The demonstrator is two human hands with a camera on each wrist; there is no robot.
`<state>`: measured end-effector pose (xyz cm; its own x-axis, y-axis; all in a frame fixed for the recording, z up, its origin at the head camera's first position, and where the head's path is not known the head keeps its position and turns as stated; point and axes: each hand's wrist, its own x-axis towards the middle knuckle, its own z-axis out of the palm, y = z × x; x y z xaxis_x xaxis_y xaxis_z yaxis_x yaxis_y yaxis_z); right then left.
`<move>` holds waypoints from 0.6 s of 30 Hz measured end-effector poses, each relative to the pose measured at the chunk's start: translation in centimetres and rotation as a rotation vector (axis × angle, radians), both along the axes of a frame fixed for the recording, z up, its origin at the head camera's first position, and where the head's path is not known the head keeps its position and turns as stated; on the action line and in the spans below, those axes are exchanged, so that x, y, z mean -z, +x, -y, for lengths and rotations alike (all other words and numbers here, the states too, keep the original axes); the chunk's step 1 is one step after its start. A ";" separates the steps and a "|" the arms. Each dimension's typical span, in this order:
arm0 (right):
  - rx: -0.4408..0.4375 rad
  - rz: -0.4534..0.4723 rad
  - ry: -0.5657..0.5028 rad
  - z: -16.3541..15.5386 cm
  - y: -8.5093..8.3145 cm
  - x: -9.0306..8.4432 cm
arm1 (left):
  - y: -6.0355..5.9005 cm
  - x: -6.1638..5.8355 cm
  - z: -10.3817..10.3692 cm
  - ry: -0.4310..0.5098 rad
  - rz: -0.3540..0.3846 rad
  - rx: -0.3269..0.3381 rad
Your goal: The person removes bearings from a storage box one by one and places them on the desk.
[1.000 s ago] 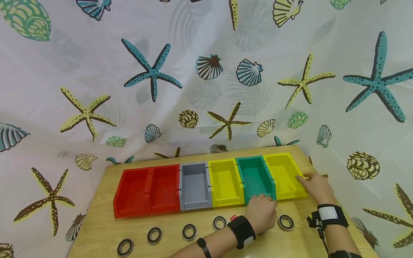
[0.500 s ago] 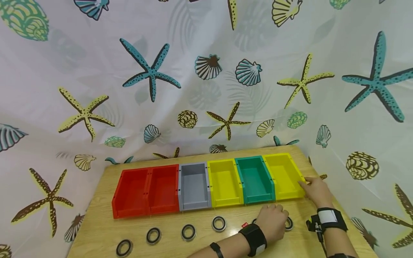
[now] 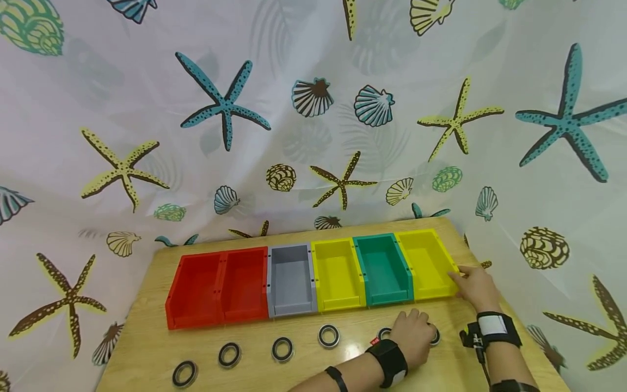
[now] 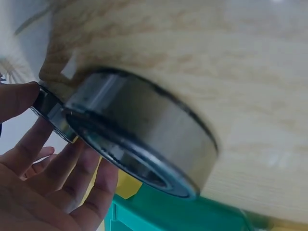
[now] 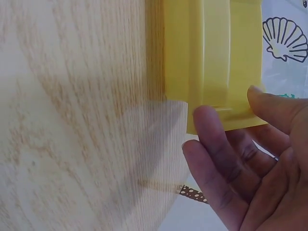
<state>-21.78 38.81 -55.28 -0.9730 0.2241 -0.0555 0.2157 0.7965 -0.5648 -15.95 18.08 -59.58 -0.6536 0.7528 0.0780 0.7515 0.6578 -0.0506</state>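
Near the front of the right-hand bins, my left hand (image 3: 411, 337) pinches a ball bearing (image 4: 54, 115) between thumb and fingers; in the head view that bearing shows partly past the fingers. Another bearing (image 4: 144, 130) looms large in the left wrist view, lying close beside this hand. My right hand (image 5: 240, 159) holds the front right corner of the yellow bin (image 3: 427, 261) at the row's right end, thumb over the side wall and fingers outside. The green bin (image 3: 387, 298) stands directly left of that yellow bin.
Left of the green bin, another yellow bin (image 3: 341, 302), a grey bin (image 3: 293, 310) and two red bins (image 3: 245, 314) complete the joined row. Several bearings (image 3: 329, 336) lie spaced along the wooden table (image 3: 254, 375). A patterned curtain (image 3: 294, 218) surrounds the back and right side.
My left hand has moved right, uncovering part of one bearing and reaching the rightmost one. My right hand has slid slightly toward the bin's front corner. The head view has shifted a little.
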 end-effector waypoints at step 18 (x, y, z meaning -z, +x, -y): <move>0.016 0.000 -0.028 0.2 -0.2 0.1 | -0.6 -2.0 0.1 0.036 0.070 0.031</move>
